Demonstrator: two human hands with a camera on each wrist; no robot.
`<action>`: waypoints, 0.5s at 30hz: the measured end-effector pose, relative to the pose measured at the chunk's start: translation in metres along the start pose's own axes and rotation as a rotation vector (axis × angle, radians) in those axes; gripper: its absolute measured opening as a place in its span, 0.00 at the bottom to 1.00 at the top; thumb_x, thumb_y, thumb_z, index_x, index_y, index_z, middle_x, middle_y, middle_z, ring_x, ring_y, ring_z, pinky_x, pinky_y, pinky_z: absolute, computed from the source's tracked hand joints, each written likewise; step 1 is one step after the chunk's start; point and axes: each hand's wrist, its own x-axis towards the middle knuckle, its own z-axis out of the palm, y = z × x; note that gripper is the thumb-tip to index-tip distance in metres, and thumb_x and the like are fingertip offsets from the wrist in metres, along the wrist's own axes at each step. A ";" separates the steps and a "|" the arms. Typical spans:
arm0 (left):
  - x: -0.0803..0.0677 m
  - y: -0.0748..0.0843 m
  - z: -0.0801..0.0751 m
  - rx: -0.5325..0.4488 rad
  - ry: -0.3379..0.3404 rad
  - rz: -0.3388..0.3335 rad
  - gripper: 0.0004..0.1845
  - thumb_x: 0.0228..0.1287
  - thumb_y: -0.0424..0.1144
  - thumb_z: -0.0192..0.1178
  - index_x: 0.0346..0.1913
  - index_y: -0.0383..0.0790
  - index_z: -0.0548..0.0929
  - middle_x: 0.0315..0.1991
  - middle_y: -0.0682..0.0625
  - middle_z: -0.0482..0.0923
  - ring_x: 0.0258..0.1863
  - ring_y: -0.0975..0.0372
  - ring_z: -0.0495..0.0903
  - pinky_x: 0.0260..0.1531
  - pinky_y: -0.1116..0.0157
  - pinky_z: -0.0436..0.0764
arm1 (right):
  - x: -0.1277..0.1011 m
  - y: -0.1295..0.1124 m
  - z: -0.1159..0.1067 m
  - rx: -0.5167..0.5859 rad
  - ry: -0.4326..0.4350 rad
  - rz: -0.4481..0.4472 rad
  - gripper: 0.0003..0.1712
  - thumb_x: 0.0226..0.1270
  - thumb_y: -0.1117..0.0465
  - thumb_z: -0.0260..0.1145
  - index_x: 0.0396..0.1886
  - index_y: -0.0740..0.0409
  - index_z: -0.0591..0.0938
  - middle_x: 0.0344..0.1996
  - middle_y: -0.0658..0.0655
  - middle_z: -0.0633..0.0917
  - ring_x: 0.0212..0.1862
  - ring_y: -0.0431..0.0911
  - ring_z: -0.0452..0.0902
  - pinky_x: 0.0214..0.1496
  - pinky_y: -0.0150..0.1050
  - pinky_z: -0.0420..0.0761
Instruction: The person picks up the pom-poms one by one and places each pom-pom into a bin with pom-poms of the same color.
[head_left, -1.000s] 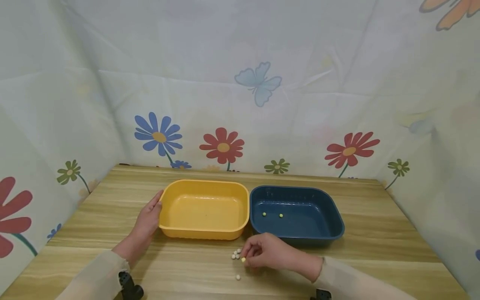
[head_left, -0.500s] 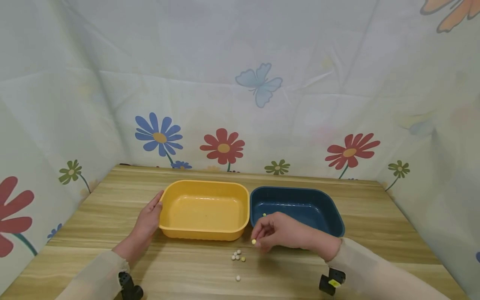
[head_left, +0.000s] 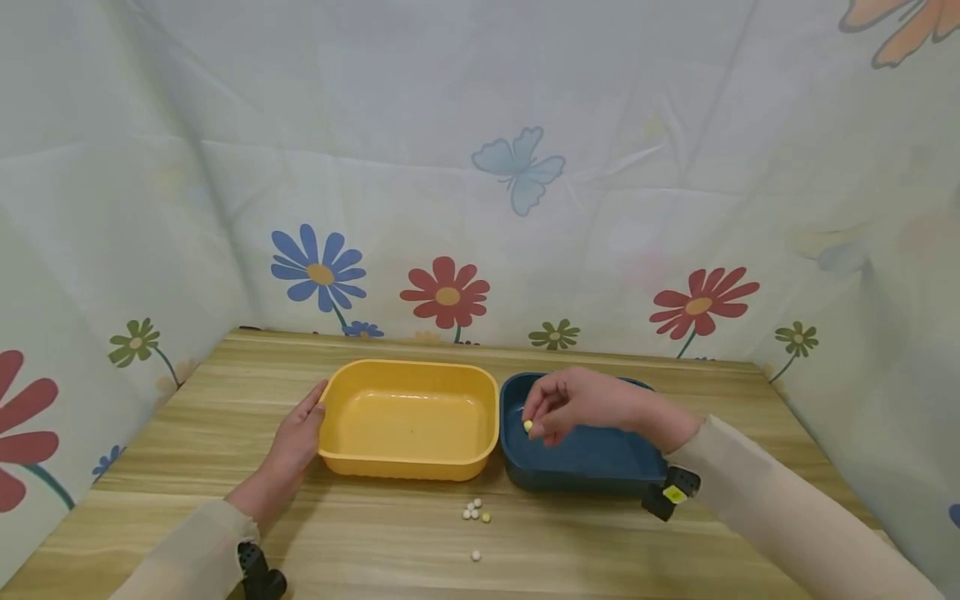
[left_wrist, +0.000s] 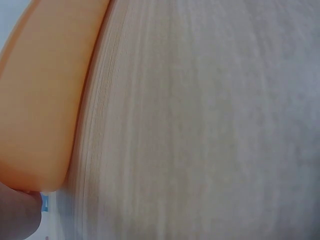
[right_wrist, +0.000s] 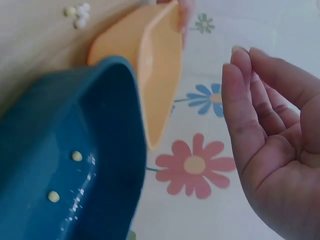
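My left hand [head_left: 295, 437] holds the left side of a yellow plastic basin [head_left: 408, 461], its thumb at the rim. In the left wrist view, part of that hand shows at the basin's orange-looking wall [left_wrist: 45, 100]. My right hand [head_left: 573, 404] is over the left part of a dark blue basin [head_left: 585, 482], thumb and fingertips pinched together. A small yellow ball [head_left: 528, 426] shows at those fingertips in the head view. Two pale yellow balls [right_wrist: 76, 156] lie on the blue basin's floor in the right wrist view.
Several small white balls [head_left: 471, 514] and one yellow ball [head_left: 486, 517] sit in front of the basins. A lone white ball [head_left: 476, 555] lies nearer on the wooden table [head_left: 360, 533]. A flowered cloth [head_left: 420, 192] hangs behind and at the sides.
My right hand has lifted a yellow ball from the small group and moved it up and right, over the blue basin. My left hand stays on the yellow basin.
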 end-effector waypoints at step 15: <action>0.005 -0.004 -0.001 -0.003 0.006 0.006 0.30 0.86 0.40 0.30 0.84 0.45 0.40 0.85 0.43 0.35 0.84 0.46 0.41 0.83 0.48 0.50 | 0.004 -0.001 -0.048 -0.100 -0.097 0.030 0.11 0.70 0.63 0.69 0.46 0.68 0.83 0.33 0.48 0.90 0.38 0.46 0.88 0.50 0.39 0.90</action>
